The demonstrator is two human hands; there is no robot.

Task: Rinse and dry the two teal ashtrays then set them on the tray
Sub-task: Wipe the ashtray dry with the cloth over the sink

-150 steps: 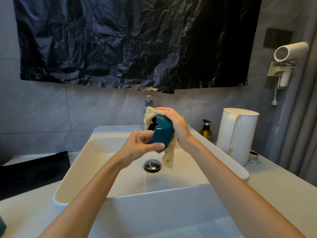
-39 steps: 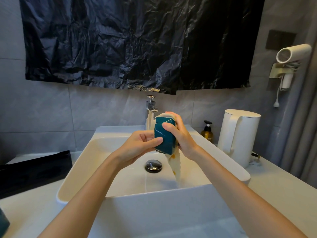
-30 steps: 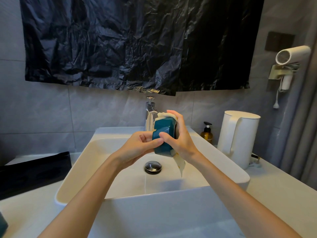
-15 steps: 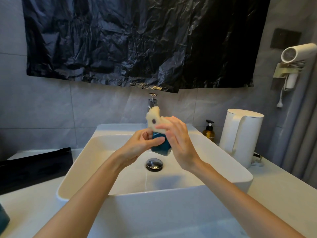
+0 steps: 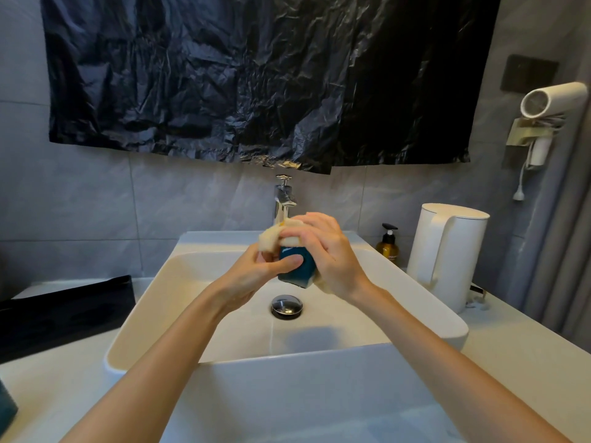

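Presently, both hands are working above the white sink (image 5: 425, 310), over its drain stopper (image 5: 287, 306). The left hand (image 5: 252, 276) is gripping a teal ashtray (image 5: 299, 271), with the thumb lying across its near face. The right hand (image 5: 332, 257) is curling round the far side and clamping a pale yellow cloth (image 5: 275, 238) over the ashtray's top edge. A black tray (image 5: 64, 311) is lying on the counter to the left, well apart. A teal shape (image 5: 6, 407) is showing at the lower-left edge, cropped and not identifiable.
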